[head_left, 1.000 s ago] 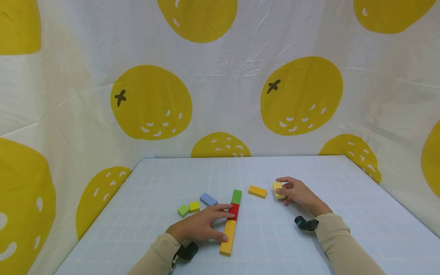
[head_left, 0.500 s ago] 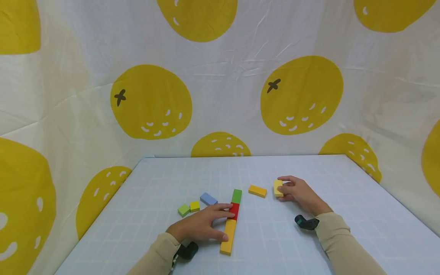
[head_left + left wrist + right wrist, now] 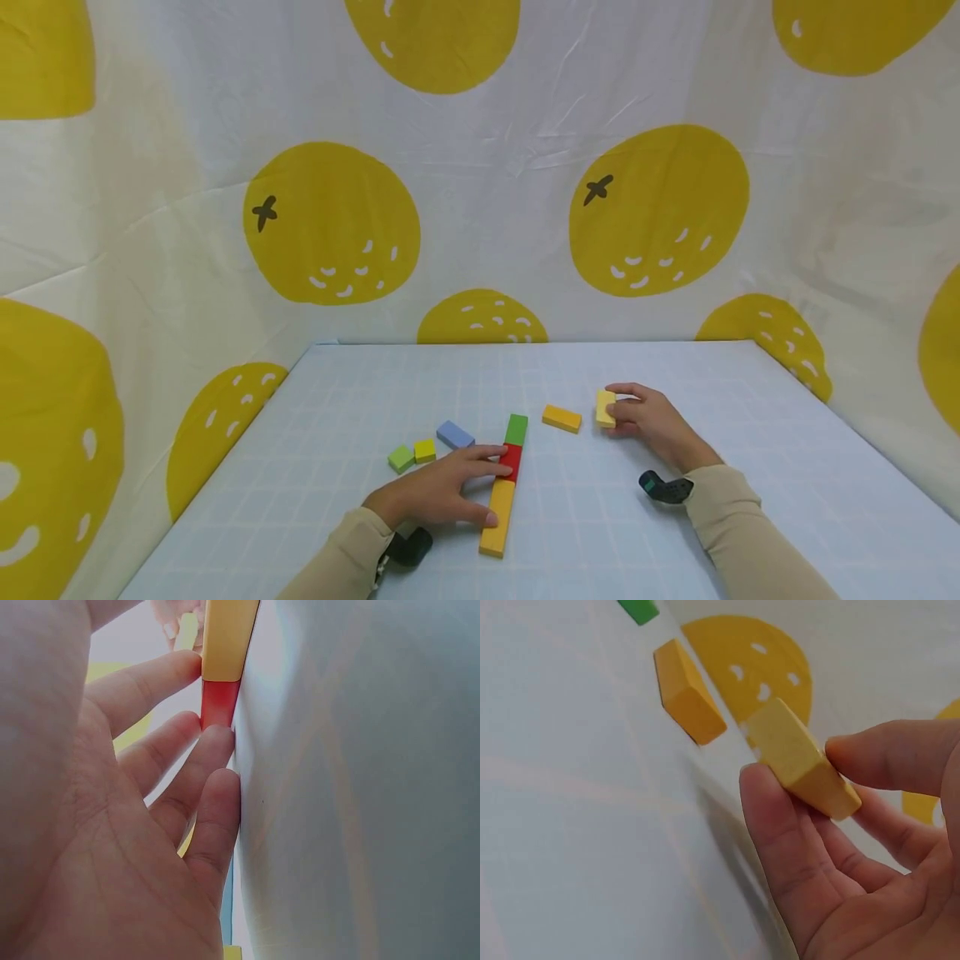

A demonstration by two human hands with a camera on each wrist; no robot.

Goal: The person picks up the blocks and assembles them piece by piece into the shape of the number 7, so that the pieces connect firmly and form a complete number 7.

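Note:
In the head view, a row on the table joins a green block, a red block and a long orange block end to end. My left hand lies along the row's left side, fingertips on the red block and thumb at the orange one, fingers fairly straight. My right hand pinches a pale yellow block by its sides. The right wrist view has that pale yellow block between thumb and fingers, tilted, raised off the table.
An orange block lies between the row and my right hand. Left of the row are a blue block, a small yellow block and a light green block. A patterned curtain hangs behind the table.
My right hand has shifted slightly away from me, and the pale yellow block in it has turned a little, standing straighter in the head view. My left hand has stayed still.

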